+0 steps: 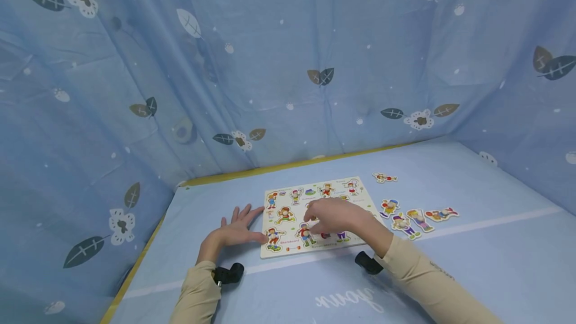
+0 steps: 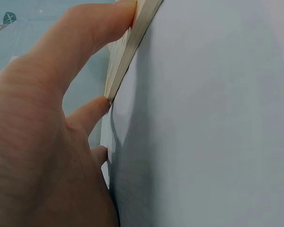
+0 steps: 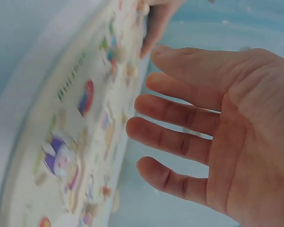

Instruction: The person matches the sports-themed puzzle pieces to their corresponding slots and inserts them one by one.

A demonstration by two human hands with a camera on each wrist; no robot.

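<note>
A white wooden puzzle board [image 1: 299,214] printed with sports figures lies flat on the table. My left hand [image 1: 234,234] is at its left side, fingers spread, with the thumb and a fingertip touching the board's edge [image 2: 128,59] in the left wrist view. Over the middle and right part of the board hovers my right hand [image 1: 335,214], hiding some figures. The right wrist view shows its fingers [image 3: 175,137] apart and loosely bent, nothing between them. A figure in a purple cap [image 3: 59,158] sits on the board there.
Right of the board lie several loose figure pieces: a red-and-white one [image 1: 384,178] farthest back, a blue-capped one [image 1: 389,207], a purple-and-white one [image 1: 405,226] and a lying one [image 1: 442,214]. A blue patterned curtain [image 1: 279,64] hangs behind the table's yellow back edge [image 1: 288,165].
</note>
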